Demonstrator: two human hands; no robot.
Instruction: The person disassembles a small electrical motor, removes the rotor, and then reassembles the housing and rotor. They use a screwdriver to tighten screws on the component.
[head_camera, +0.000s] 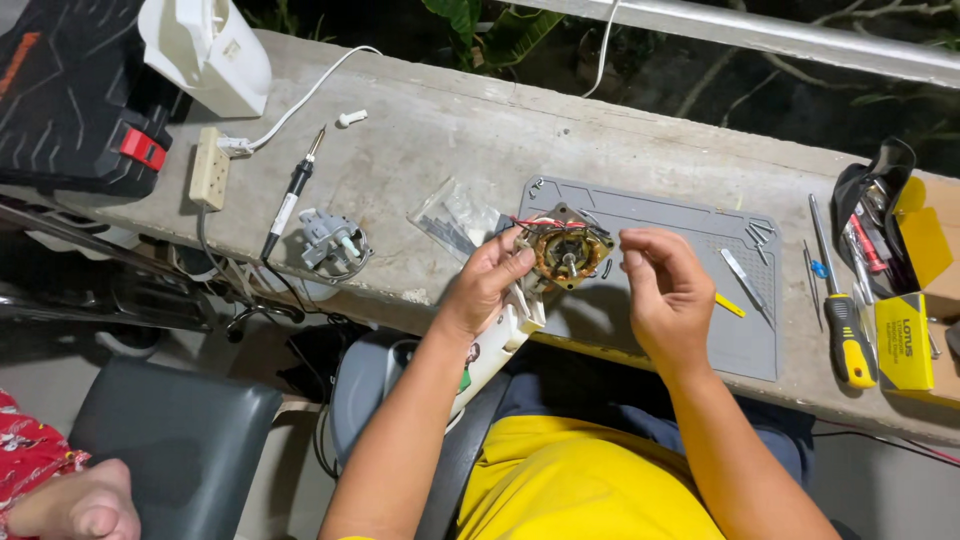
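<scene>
My left hand grips a small electric motor with copper windings, a square metal frame and red and white wires, still joined to a white plastic housing that runs down toward my lap. My right hand hovers just right of the motor with fingers curled and thumb and forefinger pinched; whether anything small is between them cannot be told. Both hands are above the left part of a grey work mat.
On the concrete ledge lie a soldering iron, a grey switch part, a clear plastic bag, a power strip, tweezers, a yellow-handled screwdriver, a yellow box and a tool pouch. A black case stands left. Another person's hand is at bottom left.
</scene>
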